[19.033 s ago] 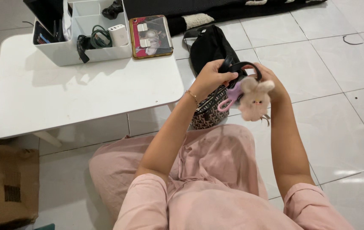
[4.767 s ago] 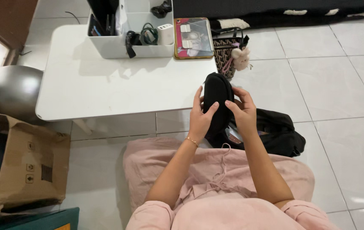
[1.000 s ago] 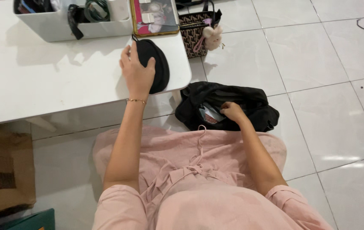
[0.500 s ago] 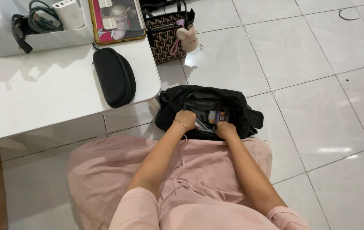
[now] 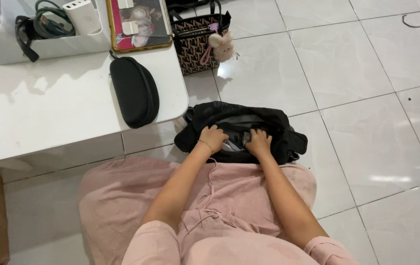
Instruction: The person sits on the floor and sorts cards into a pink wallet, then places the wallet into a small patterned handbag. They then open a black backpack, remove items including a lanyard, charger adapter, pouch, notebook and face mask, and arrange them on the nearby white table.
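Starting at the fingers: both hands are dug into the open top of a black bag sitting on the white tiled floor, right in front of the person's knees. The left hand has its fingers curled down over the near edge of the opening, knuckles up, with a thin gold bracelet on the wrist. The right hand is just beside it, fingers bent and pushed down inside the bag. Can't tell whether either one is actually gripping anything, since the fingertips are hidden in there. Between the two hands you can see a bit of something pale and papery poking out, too small to say what.

Moving outward, the person is sitting on the floor in a pink dress. To the left is a low white table with a black zip-up case lying near its corner, well apart from the bag. Further back on the table there's a white organiser box with cables and a charger, plus a pink framed tablet-looking thing. Off the table edge, a patterned handbag with a fluffy bunny charm stands on the floor
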